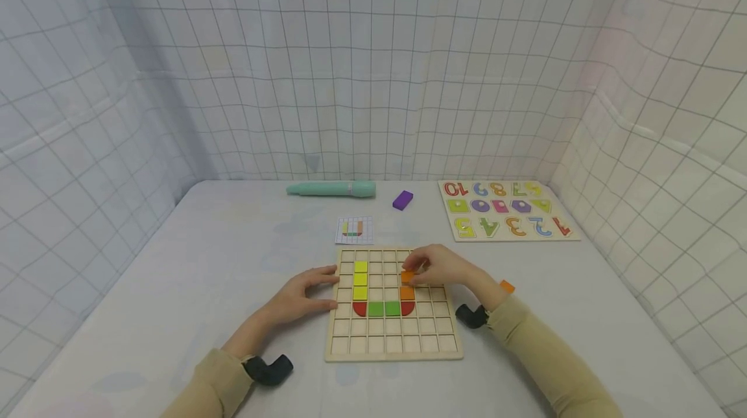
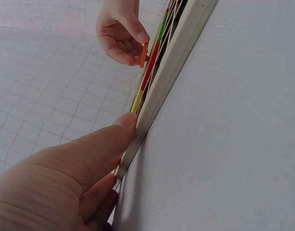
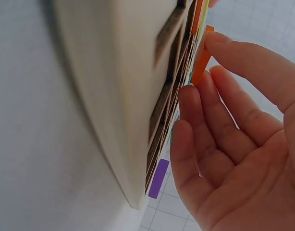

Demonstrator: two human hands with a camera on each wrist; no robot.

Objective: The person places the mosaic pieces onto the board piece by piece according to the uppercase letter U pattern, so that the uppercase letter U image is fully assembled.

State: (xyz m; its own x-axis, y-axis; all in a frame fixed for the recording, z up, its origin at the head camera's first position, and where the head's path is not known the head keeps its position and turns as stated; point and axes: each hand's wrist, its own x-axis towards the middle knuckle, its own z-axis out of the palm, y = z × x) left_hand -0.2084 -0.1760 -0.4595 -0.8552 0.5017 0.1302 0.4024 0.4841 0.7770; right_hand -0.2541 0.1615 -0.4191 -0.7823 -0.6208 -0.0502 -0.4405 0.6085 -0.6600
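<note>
A wooden grid board [image 1: 373,345] lies in front of me. Yellow square tiles [image 1: 360,279] run down its left side, green tiles [image 1: 384,309] sit between two red rounded corner tiles [image 1: 408,308], and one orange tile [image 1: 406,293] lies above the right corner. My right hand [image 1: 440,266] pinches another orange square tile [image 3: 202,57] between thumb and fingers, tilted at the board's surface just above the placed orange one. My left hand [image 1: 297,295] rests with extended fingers against the board's left edge; its thumb [image 2: 126,120] touches the rim.
Behind the board lies a pattern card [image 1: 354,230] showing a coloured U shape. Farther back are a teal pen-shaped object [image 1: 332,189], a purple block [image 1: 403,200] and a number puzzle board [image 1: 508,210]. A loose orange tile [image 1: 507,286] lies beside my right wrist.
</note>
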